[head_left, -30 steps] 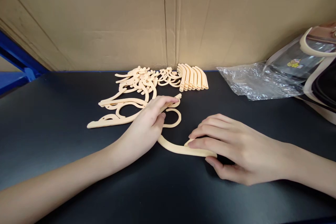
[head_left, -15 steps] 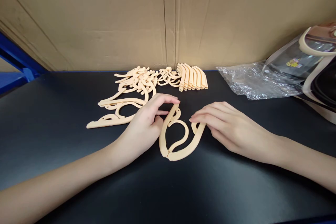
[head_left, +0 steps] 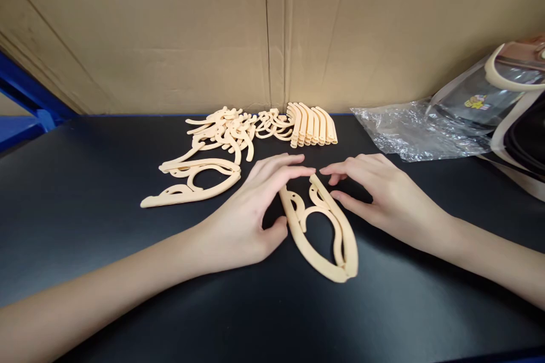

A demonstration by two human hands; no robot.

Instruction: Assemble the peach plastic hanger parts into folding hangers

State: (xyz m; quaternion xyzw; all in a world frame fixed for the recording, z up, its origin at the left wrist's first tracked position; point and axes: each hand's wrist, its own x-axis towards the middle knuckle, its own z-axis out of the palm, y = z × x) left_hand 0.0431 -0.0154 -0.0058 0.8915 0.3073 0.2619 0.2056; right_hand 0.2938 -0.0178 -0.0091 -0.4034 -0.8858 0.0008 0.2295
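A beige folding hanger [head_left: 313,255] lies on the black table, its two arms folded close together and its hinge end toward me. Along its left arm is my left hand [head_left: 266,204], fingers apart and curved over the far end, thumb beside the arm. My right hand [head_left: 368,187] is at the hanger's right side, fingers apart, fingertips close to the far tip of the right arm. Neither hand is closed around the hanger. Left of my left hand rest more folded hangers [head_left: 213,187], one partly over another.
At the back of the black table [head_left: 272,323] are a pile of small beige hook pieces [head_left: 225,127] and a row of curved beige arms [head_left: 313,125]. A clear plastic bag [head_left: 421,130] and a transparent bag with beige trim [head_left: 496,76] lie at the right, before a cardboard wall [head_left: 170,28].
The hanger has shifted right and turned, its hinge end now farther right and nearer me, its arms closer together. My left hand has moved right, and the fingers of both hands have spread.
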